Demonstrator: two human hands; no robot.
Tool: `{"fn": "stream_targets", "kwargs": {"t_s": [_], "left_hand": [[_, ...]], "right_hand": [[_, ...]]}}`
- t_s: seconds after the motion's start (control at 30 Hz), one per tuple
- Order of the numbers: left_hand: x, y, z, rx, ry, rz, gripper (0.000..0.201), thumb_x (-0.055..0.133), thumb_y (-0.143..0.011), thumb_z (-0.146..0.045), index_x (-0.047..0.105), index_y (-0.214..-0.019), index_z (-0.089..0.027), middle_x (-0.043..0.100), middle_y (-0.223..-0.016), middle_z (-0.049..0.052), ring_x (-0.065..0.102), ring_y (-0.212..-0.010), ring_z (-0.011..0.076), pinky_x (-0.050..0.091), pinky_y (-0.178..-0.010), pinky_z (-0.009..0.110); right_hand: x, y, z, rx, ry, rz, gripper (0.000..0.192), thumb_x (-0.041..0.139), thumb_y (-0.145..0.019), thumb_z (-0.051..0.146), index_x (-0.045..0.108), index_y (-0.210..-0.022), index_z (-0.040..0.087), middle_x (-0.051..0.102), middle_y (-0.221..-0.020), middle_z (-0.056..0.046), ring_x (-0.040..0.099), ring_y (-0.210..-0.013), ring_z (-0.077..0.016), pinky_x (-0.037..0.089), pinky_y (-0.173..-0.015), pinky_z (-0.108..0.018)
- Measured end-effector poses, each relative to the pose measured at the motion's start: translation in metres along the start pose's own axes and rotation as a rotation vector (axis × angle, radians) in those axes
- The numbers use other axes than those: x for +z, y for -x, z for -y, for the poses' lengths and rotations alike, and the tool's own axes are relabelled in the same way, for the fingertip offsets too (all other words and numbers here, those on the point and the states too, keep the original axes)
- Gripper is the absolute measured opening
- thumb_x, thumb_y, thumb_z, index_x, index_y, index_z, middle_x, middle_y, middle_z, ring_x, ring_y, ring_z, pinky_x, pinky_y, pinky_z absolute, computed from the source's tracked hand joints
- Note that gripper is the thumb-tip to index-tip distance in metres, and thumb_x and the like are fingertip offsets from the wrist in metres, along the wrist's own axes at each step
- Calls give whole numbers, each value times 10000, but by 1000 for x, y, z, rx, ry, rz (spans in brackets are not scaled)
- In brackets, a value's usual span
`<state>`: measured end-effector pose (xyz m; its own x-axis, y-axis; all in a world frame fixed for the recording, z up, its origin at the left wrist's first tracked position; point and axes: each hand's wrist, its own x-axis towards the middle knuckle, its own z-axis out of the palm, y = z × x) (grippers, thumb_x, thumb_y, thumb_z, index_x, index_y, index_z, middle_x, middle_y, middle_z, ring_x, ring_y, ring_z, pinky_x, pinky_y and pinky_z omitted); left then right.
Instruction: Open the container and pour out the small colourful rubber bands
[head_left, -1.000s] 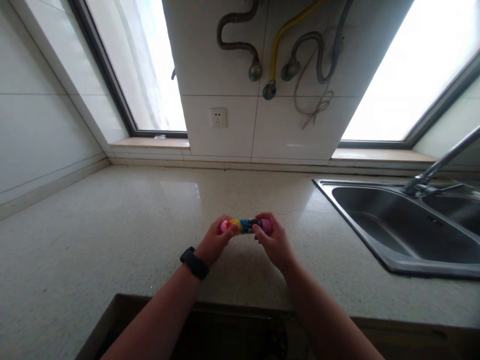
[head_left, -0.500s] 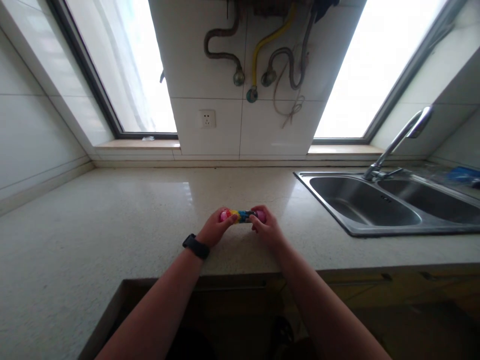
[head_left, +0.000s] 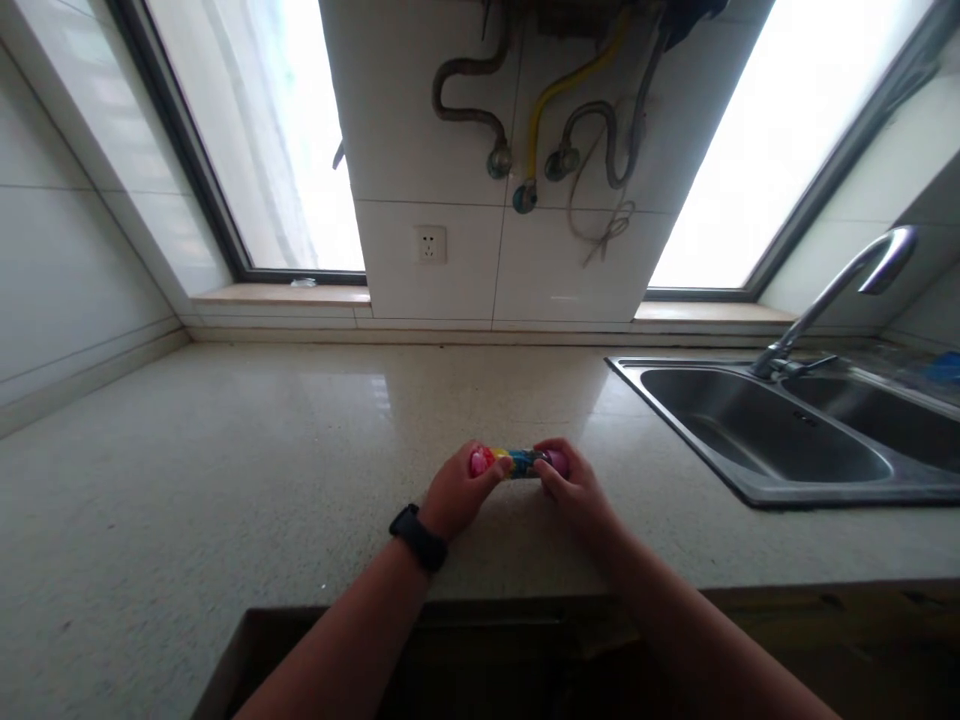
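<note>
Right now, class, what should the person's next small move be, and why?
Probably a gentle test twist by the right hand while the left hand steadies: they grip opposite ends of the colourful cylinder, leaving part of its middle uncovered.

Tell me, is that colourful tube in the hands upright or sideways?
Sideways. The colourful tube runs across the view, roughly level, with the left hand holding its reddish end and the right hand its purplish end.
</note>
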<state>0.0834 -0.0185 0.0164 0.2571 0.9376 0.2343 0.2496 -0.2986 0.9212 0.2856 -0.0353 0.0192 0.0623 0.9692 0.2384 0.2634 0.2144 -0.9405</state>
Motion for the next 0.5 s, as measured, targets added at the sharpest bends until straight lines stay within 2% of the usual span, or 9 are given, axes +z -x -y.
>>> {"fn": "stream_targets", "kwargs": {"t_s": [0.17,0.37,0.5], "left_hand": [[-6,0,1,23,-28,-2,478,545,-877,-614,519,-874,-137,520,-785,28,446,-702,132,337,-616,256],[-3,-1,-1,41,-51,5,502,526,-880,-628,520,-887,-126,525,-794,41,449,-706,132,346,-621,245],[-13,5,-9,-35,-78,125,570,437,-897,-683,518,-1064,-143,554,-844,51,471,-644,129,348,-573,237]], "right_hand": [[4,1,4,-20,-12,16,412,610,-794,478,552,-1024,141,517,-738,-25,482,-564,-119,416,-501,-255],[2,2,-1,-41,-31,-8,414,628,-797,473,552,-1036,143,505,-715,-15,471,-551,-113,404,-491,-246],[1,2,-4,-54,-74,-3,414,648,-798,480,558,-1026,146,507,-696,-10,461,-547,-105,394,-489,-235]]}}
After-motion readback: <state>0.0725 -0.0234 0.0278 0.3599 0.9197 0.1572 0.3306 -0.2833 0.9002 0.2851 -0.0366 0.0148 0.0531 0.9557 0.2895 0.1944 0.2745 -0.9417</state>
